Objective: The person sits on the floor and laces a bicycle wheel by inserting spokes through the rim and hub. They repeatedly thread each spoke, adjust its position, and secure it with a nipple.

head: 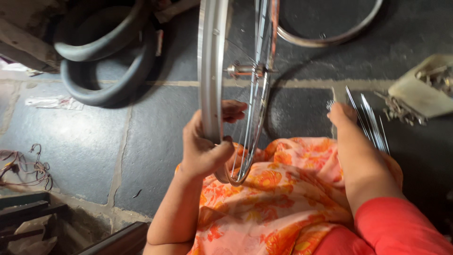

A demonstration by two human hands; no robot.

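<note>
My left hand [205,144] grips the shiny metal bicycle wheel rim [211,71], which stands upright on edge over my lap, its thin spokes [258,94] running to the hub [243,71]. My right hand [343,115] reaches out to the right and rests at a bundle of loose metal spokes [373,123] lying on the dark stone floor; its fingers are curled around some of them. Orange-flowered cloth [278,193] covers my lap below the rim.
Black rubber tyres [106,52] lie at the upper left. A bare metal rim [330,35] lies on the floor behind. A pale tray [422,87] of small metal parts sits at the right. Tangled wire [26,165] lies at the left, dark wooden furniture at the bottom left.
</note>
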